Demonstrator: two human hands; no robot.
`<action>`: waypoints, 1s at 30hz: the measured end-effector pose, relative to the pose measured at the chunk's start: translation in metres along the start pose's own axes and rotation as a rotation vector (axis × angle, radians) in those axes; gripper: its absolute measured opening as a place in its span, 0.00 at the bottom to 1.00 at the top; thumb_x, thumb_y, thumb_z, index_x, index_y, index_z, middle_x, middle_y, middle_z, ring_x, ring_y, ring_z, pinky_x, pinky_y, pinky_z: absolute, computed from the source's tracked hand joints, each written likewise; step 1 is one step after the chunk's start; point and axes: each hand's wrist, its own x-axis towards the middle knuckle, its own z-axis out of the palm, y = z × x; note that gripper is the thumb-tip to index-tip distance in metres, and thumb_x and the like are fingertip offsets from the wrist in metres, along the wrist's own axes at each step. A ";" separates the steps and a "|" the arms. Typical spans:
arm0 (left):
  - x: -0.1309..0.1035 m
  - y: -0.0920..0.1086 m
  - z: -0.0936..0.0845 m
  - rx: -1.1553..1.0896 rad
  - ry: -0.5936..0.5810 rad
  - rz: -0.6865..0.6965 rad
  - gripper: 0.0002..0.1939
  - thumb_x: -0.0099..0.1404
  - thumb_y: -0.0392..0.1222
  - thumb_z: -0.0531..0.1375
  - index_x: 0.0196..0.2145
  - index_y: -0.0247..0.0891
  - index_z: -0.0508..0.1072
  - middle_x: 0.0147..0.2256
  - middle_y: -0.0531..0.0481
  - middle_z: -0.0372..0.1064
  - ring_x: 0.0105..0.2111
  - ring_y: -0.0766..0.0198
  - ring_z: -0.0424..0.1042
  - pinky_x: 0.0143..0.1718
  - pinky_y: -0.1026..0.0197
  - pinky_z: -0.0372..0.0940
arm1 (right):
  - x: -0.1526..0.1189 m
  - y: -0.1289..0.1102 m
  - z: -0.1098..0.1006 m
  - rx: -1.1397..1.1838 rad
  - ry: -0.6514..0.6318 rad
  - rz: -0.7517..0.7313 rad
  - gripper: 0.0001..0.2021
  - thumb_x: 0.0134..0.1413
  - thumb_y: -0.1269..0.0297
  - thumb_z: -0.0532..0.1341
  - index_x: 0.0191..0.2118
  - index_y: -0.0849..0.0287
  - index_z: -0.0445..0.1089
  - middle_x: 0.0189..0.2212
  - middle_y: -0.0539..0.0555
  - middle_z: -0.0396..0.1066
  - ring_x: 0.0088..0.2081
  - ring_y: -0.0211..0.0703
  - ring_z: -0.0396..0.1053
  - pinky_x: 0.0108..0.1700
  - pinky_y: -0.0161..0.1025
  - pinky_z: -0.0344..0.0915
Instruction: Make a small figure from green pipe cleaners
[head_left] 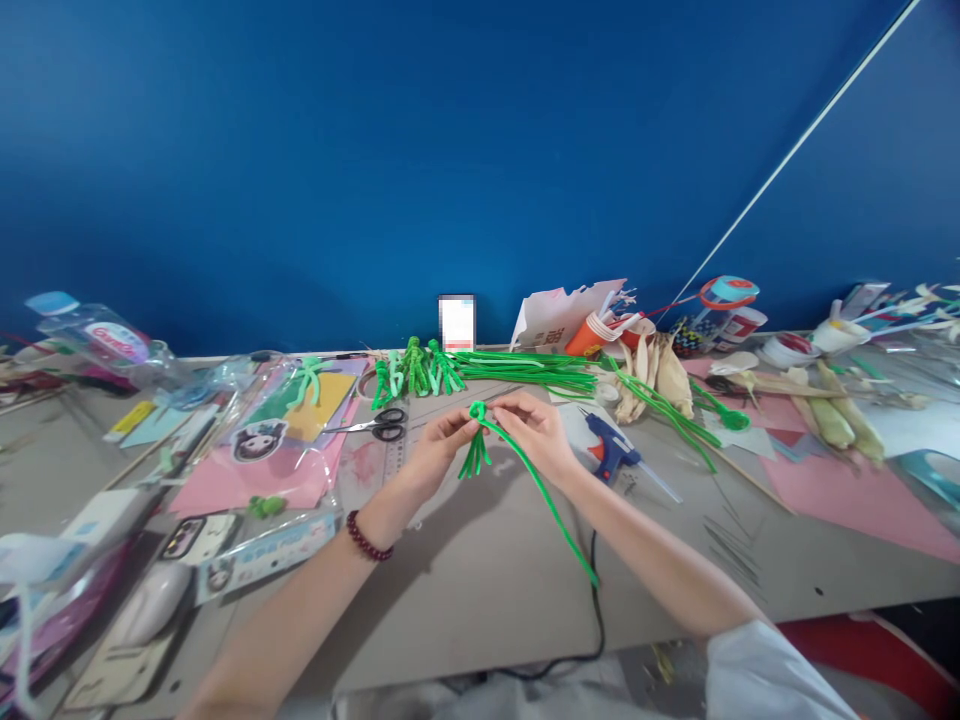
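Note:
A small green pipe-cleaner figure [475,455] with a looped top and several hanging strands is held above the middle of the table. My left hand [444,443] pinches it from the left, just below the loop. My right hand [534,432] is closed at the loop's right side, its fingertips on a green stem. From there a long green pipe cleaner [551,503] runs down to the right, its far end free beneath my right forearm. Behind my hands lie a bundle of green pipe cleaners [525,368] and several finished-looking green figures [416,368].
Black scissors [388,425] lie left of my hands. A blue glue gun [611,447] lies to the right, near orange-red cups [589,335] and dried husks [660,375]. Pink sheets [255,482], a white mouse [154,603] and a plastic bottle [101,335] are at the left.

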 end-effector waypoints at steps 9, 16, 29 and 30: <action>-0.001 -0.004 -0.001 -0.045 -0.014 -0.019 0.10 0.51 0.44 0.67 0.29 0.36 0.75 0.28 0.51 0.70 0.29 0.68 0.66 0.30 0.66 0.59 | -0.003 -0.004 0.002 -0.069 -0.037 -0.025 0.06 0.46 0.61 0.65 0.31 0.57 0.76 0.28 0.54 0.70 0.31 0.40 0.68 0.31 0.36 0.64; -0.002 -0.006 0.000 -0.022 -0.024 0.041 0.10 0.52 0.44 0.67 0.29 0.36 0.75 0.28 0.51 0.70 0.30 0.68 0.66 0.34 0.65 0.59 | -0.004 -0.005 0.002 -0.028 -0.071 0.022 0.06 0.44 0.61 0.66 0.27 0.58 0.76 0.26 0.52 0.69 0.29 0.38 0.66 0.30 0.35 0.61; 0.004 0.008 -0.015 0.526 0.031 0.583 0.07 0.61 0.43 0.59 0.34 0.38 0.72 0.35 0.46 0.71 0.38 0.61 0.68 0.44 0.57 0.61 | -0.001 -0.015 -0.001 0.315 -0.175 0.329 0.07 0.41 0.62 0.63 0.29 0.57 0.75 0.30 0.52 0.71 0.29 0.38 0.64 0.29 0.35 0.61; 0.005 0.008 -0.016 0.547 0.010 0.589 0.07 0.62 0.43 0.58 0.34 0.38 0.72 0.35 0.45 0.71 0.39 0.60 0.69 0.44 0.57 0.61 | -0.001 -0.016 -0.001 0.302 -0.166 0.321 0.07 0.41 0.61 0.63 0.28 0.58 0.75 0.31 0.52 0.71 0.31 0.39 0.64 0.30 0.35 0.61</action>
